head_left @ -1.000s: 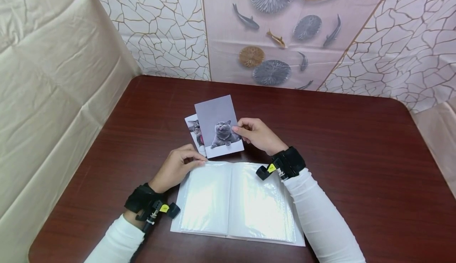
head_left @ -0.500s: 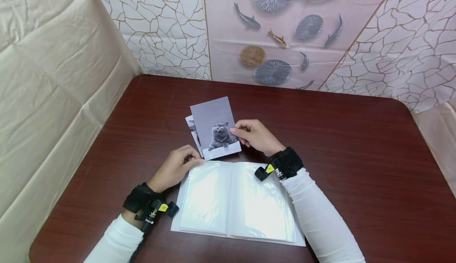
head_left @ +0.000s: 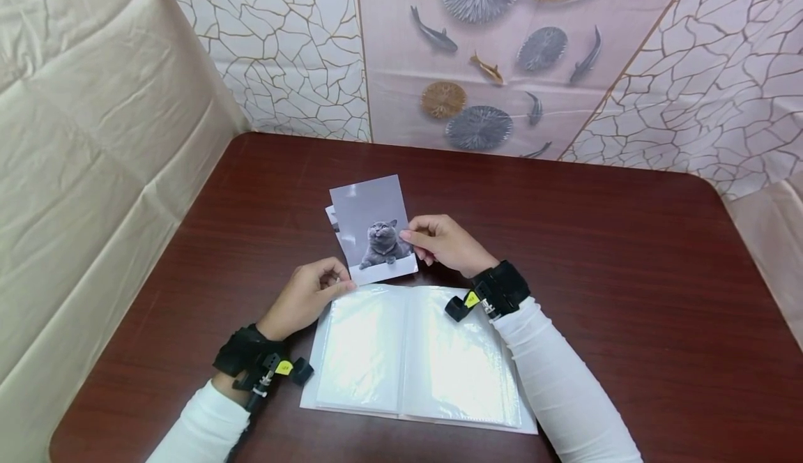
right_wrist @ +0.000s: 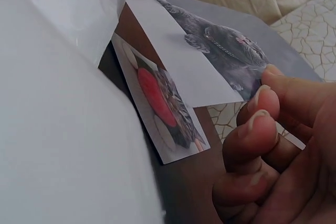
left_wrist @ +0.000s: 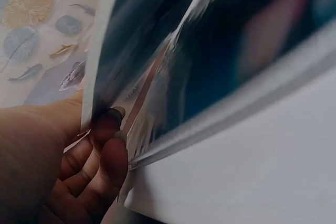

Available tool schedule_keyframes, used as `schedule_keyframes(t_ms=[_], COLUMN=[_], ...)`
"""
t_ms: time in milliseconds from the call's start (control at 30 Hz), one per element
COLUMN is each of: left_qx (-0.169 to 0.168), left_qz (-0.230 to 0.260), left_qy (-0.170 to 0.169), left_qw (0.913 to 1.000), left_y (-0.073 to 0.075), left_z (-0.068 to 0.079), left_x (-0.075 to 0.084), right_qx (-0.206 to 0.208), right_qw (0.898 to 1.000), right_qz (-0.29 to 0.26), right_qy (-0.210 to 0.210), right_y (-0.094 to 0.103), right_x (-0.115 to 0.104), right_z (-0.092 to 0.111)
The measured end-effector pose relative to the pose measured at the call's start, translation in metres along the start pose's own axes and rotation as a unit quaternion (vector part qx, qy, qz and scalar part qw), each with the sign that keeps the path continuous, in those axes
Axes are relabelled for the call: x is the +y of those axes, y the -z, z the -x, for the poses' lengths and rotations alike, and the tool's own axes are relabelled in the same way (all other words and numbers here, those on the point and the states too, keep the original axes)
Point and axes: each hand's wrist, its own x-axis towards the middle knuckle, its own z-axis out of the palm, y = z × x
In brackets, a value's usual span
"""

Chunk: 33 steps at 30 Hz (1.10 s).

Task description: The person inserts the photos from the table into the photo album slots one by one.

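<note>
A photo album point(head_left: 461, 358) lies spread on the table, its facing clear pockets showing white. At its upper left corner my left hand point(head_left: 304, 295) pinches the top edge of a page between thumb and fingers; the left wrist view shows the fingertips point(left_wrist: 113, 153) at the pocket's mouth. My right hand point(head_left: 448, 243) pinches the right edge of a photo of a grey cat point(head_left: 364, 205), held tilted just beyond the album. Its lower left corner comes right to my left fingertips. Another cat photo with a red patch point(right_wrist: 155, 95) lies on the table, mostly hidden behind it in the head view.
The dark reddish-brown table point(head_left: 627, 295) extends widely to both sides. A patterned cloth backdrop point(head_left: 301, 44) hangs along its far edge, and a cream cloth point(head_left: 94, 170) hangs at the left. Both wrists wear black camera straps point(head_left: 502, 289).
My right hand has brought the grey cat photo left and down toward the album's upper left pocket. The photo behind is now more covered. My left hand stays at the corner, shifting slightly left.
</note>
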Motion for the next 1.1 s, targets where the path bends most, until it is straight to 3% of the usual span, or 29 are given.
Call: schedule_keyframes(t_ms=[633, 1100], left_qx=[0.026, 0.027], left_qz=[0.057, 0.093], left_qy=[0.015, 0.019], left_qw=[0.9979, 0.9951], left_y=[0.002, 0.001], left_z=[-0.001, -0.002], left_x=[0.005, 0.005], right_qx=[-0.023, -0.054], right_qw=[1.000, 0.998], right_qz=[0.006, 0.009], right_qy=[-0.006, -0.030], right_y=[-0.008, -0.012], right_x=[0.002, 0.000], right_z=[-0.001, 0.000])
